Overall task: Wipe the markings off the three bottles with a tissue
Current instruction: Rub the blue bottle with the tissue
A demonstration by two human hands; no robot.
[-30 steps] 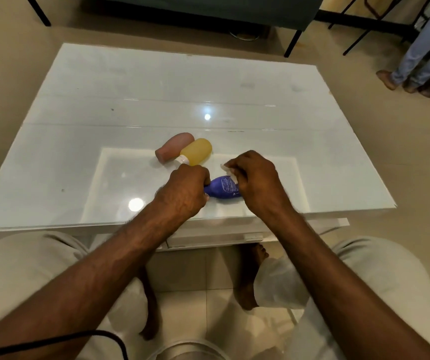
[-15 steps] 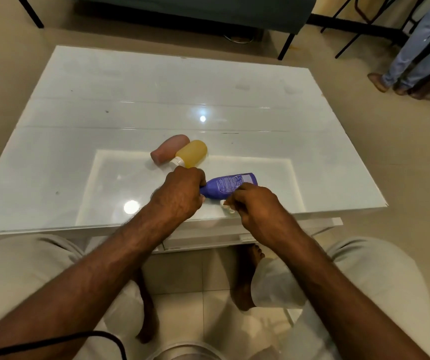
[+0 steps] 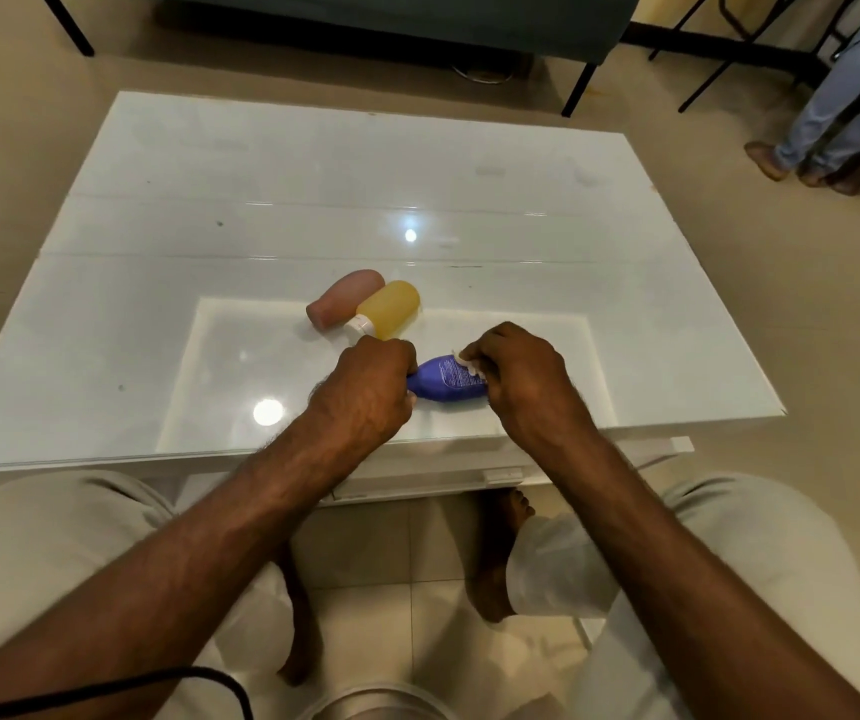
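A blue bottle [image 3: 446,380] lies on its side near the front edge of the white glass table [image 3: 261,200]. My left hand [image 3: 371,389] grips its cap end. My right hand [image 3: 519,379] pinches a small white tissue [image 3: 465,362] and presses it on the bottle's printed face, covering the bottle's far end. A pink bottle [image 3: 345,298] and a yellow bottle [image 3: 389,309] with a white cap lie side by side just behind my left hand, touching each other.
The table's front edge runs just below my hands, with my knees and bare feet under it. A dark bench [image 3: 417,18] stands beyond the table. A person's legs [image 3: 822,111] are at the far right. A black cable [image 3: 106,688] crosses my left forearm.
My right hand has moved from the bottle's near side up onto its top with the tissue, covering its far end again. My left hand keeps its hold on the cap end.
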